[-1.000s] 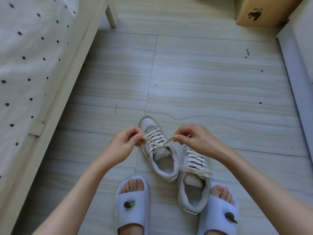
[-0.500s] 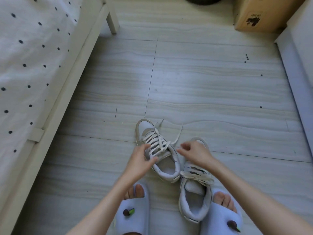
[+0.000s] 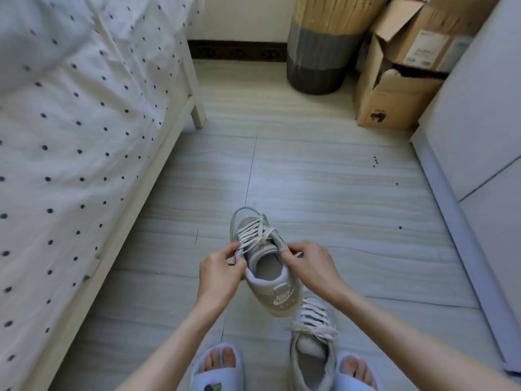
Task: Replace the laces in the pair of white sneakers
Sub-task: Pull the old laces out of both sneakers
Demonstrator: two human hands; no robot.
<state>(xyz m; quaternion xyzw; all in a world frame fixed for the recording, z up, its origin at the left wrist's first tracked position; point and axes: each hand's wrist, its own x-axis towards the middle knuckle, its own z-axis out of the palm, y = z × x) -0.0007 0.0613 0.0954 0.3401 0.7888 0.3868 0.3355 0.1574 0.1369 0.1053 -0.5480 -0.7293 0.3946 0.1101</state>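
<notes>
Grips (image 3: 222, 266) (image 3: 307, 263) around lifted sneaker (image 3: 270, 280)

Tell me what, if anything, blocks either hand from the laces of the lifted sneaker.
Nothing visible blocks them. The left hand and right hand already grip the raised white sneaker at its collar, fingers touching its cream flat laces.

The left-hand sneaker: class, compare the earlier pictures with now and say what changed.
The sneaker has been lifted off the floor, heel toward the person. Left hand and right hand dropped the lace ends and now grip its collar. The other sneaker stays on the floor.
</notes>
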